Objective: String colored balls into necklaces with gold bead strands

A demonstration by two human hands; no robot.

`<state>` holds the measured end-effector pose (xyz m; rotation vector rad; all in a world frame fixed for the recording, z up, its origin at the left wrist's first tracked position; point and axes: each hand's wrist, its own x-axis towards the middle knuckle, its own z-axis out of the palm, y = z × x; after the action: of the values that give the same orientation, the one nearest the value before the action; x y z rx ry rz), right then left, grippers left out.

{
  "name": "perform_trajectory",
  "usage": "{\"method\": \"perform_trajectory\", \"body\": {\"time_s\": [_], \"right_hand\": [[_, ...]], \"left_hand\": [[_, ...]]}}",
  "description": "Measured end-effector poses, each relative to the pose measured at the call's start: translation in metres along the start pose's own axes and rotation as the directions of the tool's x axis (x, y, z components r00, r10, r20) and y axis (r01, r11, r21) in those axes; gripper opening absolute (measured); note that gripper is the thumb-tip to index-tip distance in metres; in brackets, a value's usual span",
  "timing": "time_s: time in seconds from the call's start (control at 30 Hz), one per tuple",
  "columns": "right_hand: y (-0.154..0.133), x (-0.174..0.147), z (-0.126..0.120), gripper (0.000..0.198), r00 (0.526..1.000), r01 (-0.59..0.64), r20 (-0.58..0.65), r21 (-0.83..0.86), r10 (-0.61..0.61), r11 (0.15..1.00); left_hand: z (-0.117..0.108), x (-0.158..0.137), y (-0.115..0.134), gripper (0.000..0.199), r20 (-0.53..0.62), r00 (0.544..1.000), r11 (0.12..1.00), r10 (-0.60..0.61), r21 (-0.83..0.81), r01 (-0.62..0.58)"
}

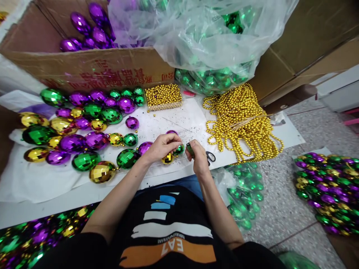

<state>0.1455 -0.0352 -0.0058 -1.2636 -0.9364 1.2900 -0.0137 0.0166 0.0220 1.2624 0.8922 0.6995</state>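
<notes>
My left hand (165, 147) is closed in a pinch above the white work surface (179, 117); what its fingertips hold is too fine to make out. Right by it are a small green faceted ball (178, 150), a gold faceted ball (167, 158) and a purple ball (172, 132), partly covered by the hand. My right hand (198, 157) grips a small dark green object with a black end (190, 150), mostly hidden by the fingers. Black-handled scissors (211, 157) lie just beside that hand. A purple faceted ball (145, 148) rests behind my left wrist.
Rows of purple, green and gold balls (85, 141) cover the left side. A tray of gold beads (163, 96) sits at the back, with gold bead strands (241, 121) to the right. Behind stand a cardboard box (112, 69) and a plastic bag of green balls (213, 45).
</notes>
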Motion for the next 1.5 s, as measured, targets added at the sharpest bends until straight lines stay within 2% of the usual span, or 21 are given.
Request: {"method": "perform_trajectory", "body": {"time_s": [0.57,0.8,0.87,0.97,1.03,1.13,1.23,1.33,1.43,1.5], "right_hand": [[0.0,-0.001,0.004,0.036,0.999,-0.008,0.044,0.016,0.007,1.0],[-0.004,-0.005,0.001,0.044,0.999,-0.031,0.016,0.053,0.03,0.998],[-0.008,-0.001,-0.003,0.039,1.0,-0.004,-0.024,0.069,0.005,0.998],[-0.018,0.009,-0.005,0.034,0.998,0.056,-0.025,-0.028,-0.057,0.998],[-0.023,0.016,-0.004,0.032,0.995,0.086,0.054,-0.127,-0.079,0.988],[-0.027,0.023,-0.003,0.016,0.988,0.101,0.133,-0.203,-0.074,0.974],[-0.027,0.025,-0.009,0.021,0.994,0.09,0.083,-0.214,-0.073,0.973],[-0.029,0.029,-0.02,0.023,0.992,0.114,-0.028,-0.18,-0.121,0.977],[-0.032,0.034,-0.027,0.022,0.967,0.182,-0.14,-0.194,-0.211,0.964],[-0.035,0.036,-0.028,0.019,0.949,0.227,-0.16,-0.252,-0.272,0.941]], "left_hand": [[0.001,0.0,0.001,0.022,0.003,1.0,1.0,0.008,0.007,-0.008],[-0.002,0.0,-0.002,0.025,-0.01,1.0,0.999,-0.013,-0.037,0.013],[-0.002,0.0,-0.003,0.028,-0.033,0.999,0.996,-0.03,-0.087,0.027],[-0.001,0.001,-0.001,0.033,-0.063,0.996,0.979,-0.057,-0.197,0.043],[0.0,0.001,0.002,0.036,-0.084,0.995,0.966,-0.054,-0.256,0.031],[0.001,0.002,0.004,0.036,-0.14,0.99,0.953,-0.031,-0.301,-0.012],[0.0,0.003,0.003,0.036,-0.176,0.983,0.952,-0.042,-0.307,-0.014],[-0.001,0.002,0.001,0.039,-0.183,0.98,0.947,-0.076,-0.32,0.014],[-0.001,0.002,0.001,0.037,-0.181,0.979,0.948,-0.097,-0.315,0.036],[0.0,0.002,0.002,0.035,-0.18,0.979,0.954,-0.093,-0.299,0.035]]}}
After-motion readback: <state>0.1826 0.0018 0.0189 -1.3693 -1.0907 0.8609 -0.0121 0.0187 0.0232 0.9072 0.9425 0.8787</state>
